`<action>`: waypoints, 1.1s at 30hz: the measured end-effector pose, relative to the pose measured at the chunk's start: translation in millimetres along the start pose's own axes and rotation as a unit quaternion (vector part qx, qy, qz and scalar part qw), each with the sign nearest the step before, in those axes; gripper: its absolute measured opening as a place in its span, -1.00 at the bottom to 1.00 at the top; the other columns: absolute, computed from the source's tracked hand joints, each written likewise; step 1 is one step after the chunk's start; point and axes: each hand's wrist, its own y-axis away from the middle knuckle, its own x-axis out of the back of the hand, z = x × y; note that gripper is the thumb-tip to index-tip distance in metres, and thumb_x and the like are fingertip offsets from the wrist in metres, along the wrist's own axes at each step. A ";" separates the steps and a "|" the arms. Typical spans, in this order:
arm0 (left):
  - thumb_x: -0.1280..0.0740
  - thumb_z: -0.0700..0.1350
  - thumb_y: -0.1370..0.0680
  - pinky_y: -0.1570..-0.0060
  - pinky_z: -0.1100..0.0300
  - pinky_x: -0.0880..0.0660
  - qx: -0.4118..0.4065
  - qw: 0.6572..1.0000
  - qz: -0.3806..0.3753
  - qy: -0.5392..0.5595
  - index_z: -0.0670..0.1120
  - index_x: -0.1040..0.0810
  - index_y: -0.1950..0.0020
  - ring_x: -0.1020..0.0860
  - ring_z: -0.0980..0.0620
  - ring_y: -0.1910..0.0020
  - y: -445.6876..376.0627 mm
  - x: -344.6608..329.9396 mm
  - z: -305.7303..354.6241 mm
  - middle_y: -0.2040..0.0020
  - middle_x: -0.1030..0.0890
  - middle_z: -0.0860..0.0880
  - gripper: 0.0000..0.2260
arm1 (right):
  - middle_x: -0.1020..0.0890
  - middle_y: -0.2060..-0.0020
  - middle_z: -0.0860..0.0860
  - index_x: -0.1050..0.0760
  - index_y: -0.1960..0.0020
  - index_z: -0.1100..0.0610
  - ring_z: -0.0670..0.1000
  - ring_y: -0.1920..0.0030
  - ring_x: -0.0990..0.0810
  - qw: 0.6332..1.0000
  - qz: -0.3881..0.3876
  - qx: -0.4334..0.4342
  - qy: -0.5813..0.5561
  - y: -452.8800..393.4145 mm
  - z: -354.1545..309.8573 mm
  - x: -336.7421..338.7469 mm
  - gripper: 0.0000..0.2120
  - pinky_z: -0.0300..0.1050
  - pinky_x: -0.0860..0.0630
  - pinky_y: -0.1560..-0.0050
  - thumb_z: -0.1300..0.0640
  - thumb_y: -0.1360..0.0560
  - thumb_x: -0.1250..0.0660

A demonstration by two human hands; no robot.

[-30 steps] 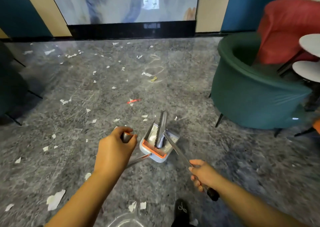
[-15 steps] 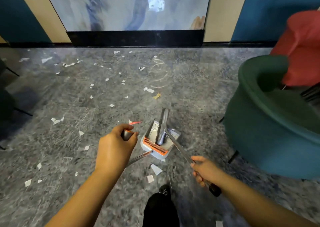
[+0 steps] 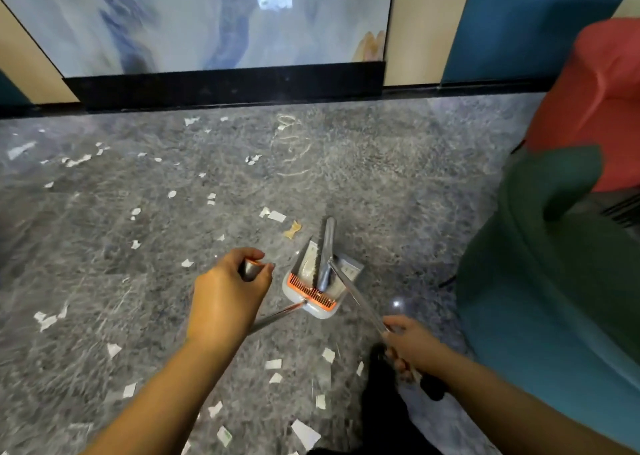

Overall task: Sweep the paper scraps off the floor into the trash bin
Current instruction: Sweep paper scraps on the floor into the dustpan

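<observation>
Down low, the left hand's (image 3: pixel 227 300) fingers (image 3: pixel 258 257) curl around the top of the dustpan handle (image 3: pixel 273 316), while the right hand (image 3: pixel 412 345) grips the broom handle (image 3: pixel 356 298). Between them the grey dustpan (image 3: pixel 317 281), edged with an orange comb, sits on the floor (image 3: pixel 381 184) with the broom head (image 3: pixel 325 246) lying in it. White paper scraps (image 3: pixel 277 216) lie scattered around, beside a green armchair (image 3: pixel 554 281).

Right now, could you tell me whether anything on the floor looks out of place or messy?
Yes. White paper scraps lie scattered over the grey floor, from the wall to the feet. One tan scrap stands out beside the dustpan. The broom head rests in the dustpan, not on the floor.
</observation>
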 end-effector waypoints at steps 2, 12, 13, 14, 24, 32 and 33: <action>-0.50 -0.05 -0.44 0.39 0.55 -0.33 -0.004 1.000 0.000 -0.006 0.05 -0.61 0.06 -0.46 0.37 0.43 -43.4 -22.1 6.8 0.45 -0.45 0.33 -0.87 | -0.43 0.48 0.11 -0.43 0.08 -0.03 -0.05 0.62 -0.35 1.000 -0.002 -0.005 -0.001 -39.7 -28.3 18.9 -0.76 -0.26 -0.30 0.58 0.26 -0.62 -0.12; -0.50 -0.05 -0.44 0.36 0.47 -0.33 0.042 0.998 0.033 -0.021 0.11 -0.57 0.10 -0.64 0.07 0.23 -264.9 -106.1 62.7 0.45 -0.49 0.30 -0.86 | -0.44 0.47 0.12 -0.46 0.03 0.11 -0.02 0.61 -0.35 0.999 -0.020 -0.012 0.036 -232.7 -208.0 118.3 -0.85 -0.22 -0.28 0.53 0.23 -0.62 -0.13; -0.50 -0.04 -0.44 0.34 0.38 -0.36 0.048 0.998 0.040 -0.021 0.12 -0.56 0.12 -0.64 0.05 0.22 -283.3 -110.4 65.0 0.45 -0.47 0.31 -0.86 | -0.44 0.46 0.12 -0.46 -0.03 0.16 -0.03 0.62 -0.34 0.999 -0.021 -0.013 0.036 -248.0 -224.2 123.6 -0.87 -0.26 -0.26 0.55 0.23 -0.62 -0.13; -0.50 -0.04 -0.44 0.30 0.30 -0.38 0.052 0.997 0.045 -0.023 0.12 -0.55 0.12 -0.65 0.03 0.20 -301.2 -114.6 66.9 0.44 -0.46 0.32 -0.85 | -0.43 0.45 0.12 -0.44 -0.04 0.16 -0.03 0.62 -0.33 0.999 -0.024 -0.011 0.043 -262.2 -241.1 127.9 -0.87 -0.29 -0.25 0.56 0.23 -0.62 -0.12; -0.47 0.02 -0.44 0.37 0.53 -0.31 0.093 0.993 0.066 -0.007 0.15 -0.56 0.10 -0.55 0.29 0.32 -508.5 -157.5 32.0 0.42 -0.53 0.31 -0.88 | -0.39 0.44 0.09 -0.44 0.13 -0.05 -0.04 0.59 -0.30 0.997 -0.065 -0.011 0.025 -412.2 -395.1 130.7 -0.72 -0.30 -0.20 0.56 0.26 -0.62 -0.12; -0.46 0.02 -0.48 0.38 0.42 -0.31 0.086 0.993 0.027 -0.070 0.02 -0.61 0.02 -0.60 0.07 0.26 -688.5 -180.3 10.2 0.24 -0.69 0.08 -0.86 | -0.42 0.48 0.08 -0.49 0.12 0.00 -0.03 0.62 -0.33 0.998 -0.053 -0.019 0.021 -531.1 -506.9 124.2 -0.77 -0.30 -0.22 0.57 0.24 -0.59 -0.15; -0.45 0.01 -0.49 0.40 0.42 -0.31 0.084 0.994 0.025 -0.072 0.02 -0.60 0.01 -0.56 0.10 0.31 -707.3 -183.1 8.1 0.25 -0.69 0.09 -0.86 | -0.42 0.49 0.09 -0.49 0.12 0.00 -0.03 0.62 -0.33 0.998 -0.052 -0.020 0.016 -543.7 -519.9 124.8 -0.78 -0.31 -0.22 0.57 0.23 -0.59 -0.16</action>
